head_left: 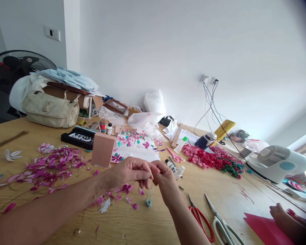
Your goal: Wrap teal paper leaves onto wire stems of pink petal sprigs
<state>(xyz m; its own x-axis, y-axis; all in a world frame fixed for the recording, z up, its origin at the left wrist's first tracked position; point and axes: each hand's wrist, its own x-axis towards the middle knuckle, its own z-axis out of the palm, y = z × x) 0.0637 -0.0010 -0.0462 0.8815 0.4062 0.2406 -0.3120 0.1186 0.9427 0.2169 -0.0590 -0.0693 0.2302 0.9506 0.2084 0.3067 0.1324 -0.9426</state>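
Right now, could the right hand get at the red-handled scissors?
Probably yes: the red-handled scissors lie close beside the right forearm, with no object seen on top. The right hand is up against the left hand, though, so it would have to draw back.

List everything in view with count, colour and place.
Floor fan: one, black, far left
Satchel: one, beige, back left
Picture frame: one, brown, back
Plastic bags: several, white, back
Tray: one, black, left of block
Block: one, tan, centre
Petals: many, magenta, left
Spool: one, teal, below hands
Small bottles: at least four, mixed, centre
Scissors: three, red-, white-, pink-handled, right
Flower clusters: many, pink, red, green, right
Desktop fan: one, white, far right
Paper: count unclear, red, bottom right
Other person's hand: one, bottom right
Left hand, right hand: fingertips close, centre; held item unclear
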